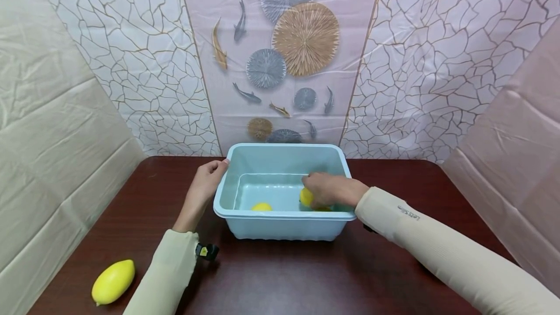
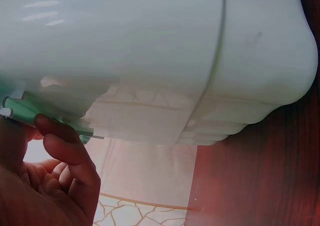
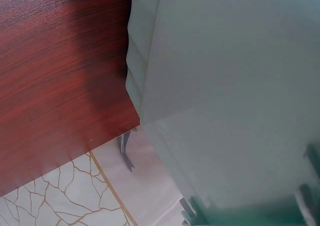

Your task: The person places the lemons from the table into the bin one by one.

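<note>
A pale blue plastic basin (image 1: 280, 215) stands on the table, and its left rim is pinched by my left hand (image 1: 206, 182). In the left wrist view, curled fingers of my left hand (image 2: 65, 171) lie at the basin's greenish rim (image 2: 45, 117). My right hand (image 1: 328, 188) reaches over the right rim into the basin, its fingers curled on a yellow lemon (image 1: 306, 197). More yellow (image 1: 323, 208) shows just below that hand, partly hidden. Another lemon (image 1: 262, 206) lies near the basin's front wall. The right wrist view shows only the basin's outer wall (image 3: 230, 95), not the hand.
A whole lemon (image 1: 113, 282) lies on the dark reddish-brown table (image 1: 280, 276), left of my left forearm. A patterned sheet (image 1: 280, 86) hangs behind the basin, and plain beige sheets (image 1: 52, 149) flank the table on both sides.
</note>
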The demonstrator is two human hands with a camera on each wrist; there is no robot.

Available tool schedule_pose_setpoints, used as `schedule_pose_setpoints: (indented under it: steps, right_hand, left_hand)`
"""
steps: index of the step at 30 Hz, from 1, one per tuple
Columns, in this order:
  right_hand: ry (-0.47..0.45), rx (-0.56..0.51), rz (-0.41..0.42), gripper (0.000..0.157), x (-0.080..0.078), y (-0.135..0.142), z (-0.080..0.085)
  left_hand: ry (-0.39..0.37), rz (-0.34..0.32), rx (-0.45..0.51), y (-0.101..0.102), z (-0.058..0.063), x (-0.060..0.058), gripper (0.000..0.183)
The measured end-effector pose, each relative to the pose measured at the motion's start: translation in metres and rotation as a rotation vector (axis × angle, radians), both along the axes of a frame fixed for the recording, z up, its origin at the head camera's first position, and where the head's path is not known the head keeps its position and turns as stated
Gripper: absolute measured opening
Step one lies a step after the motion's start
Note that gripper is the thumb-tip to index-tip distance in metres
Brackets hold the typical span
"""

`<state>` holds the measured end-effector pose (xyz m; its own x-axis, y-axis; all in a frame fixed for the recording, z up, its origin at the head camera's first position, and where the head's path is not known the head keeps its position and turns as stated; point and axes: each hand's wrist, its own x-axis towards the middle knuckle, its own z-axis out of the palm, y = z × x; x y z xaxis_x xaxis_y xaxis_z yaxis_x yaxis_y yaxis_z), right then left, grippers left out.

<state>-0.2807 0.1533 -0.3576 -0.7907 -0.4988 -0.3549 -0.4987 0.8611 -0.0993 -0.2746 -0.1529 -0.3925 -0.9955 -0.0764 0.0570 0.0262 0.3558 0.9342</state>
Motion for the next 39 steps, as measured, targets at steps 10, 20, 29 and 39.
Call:
schedule_pose_setpoints:
  steps: [10,20,29,39]
  right_hand:
    - [-0.032,0.038,-0.033,0.046,-0.003,-0.002,-0.004]
    - [-0.105,0.025,-0.035,0.053,-0.003,-0.001,-0.007]
    - [-0.158,0.024,-0.039,0.046,-0.004,-0.001,-0.011]
    - [-0.134,0.038,-0.034,0.044,-0.003,-0.002,-0.008]
  left_hand:
    - [-0.007,-0.001,-0.017,0.001,0.002,0.002,0.047]
    - [-0.026,-0.005,-0.035,-0.001,0.002,0.000,0.048]
    - [-0.022,-0.013,-0.018,0.001,-0.001,0.001,0.048]
    - [-0.006,-0.004,-0.012,0.000,0.003,0.000,0.047]
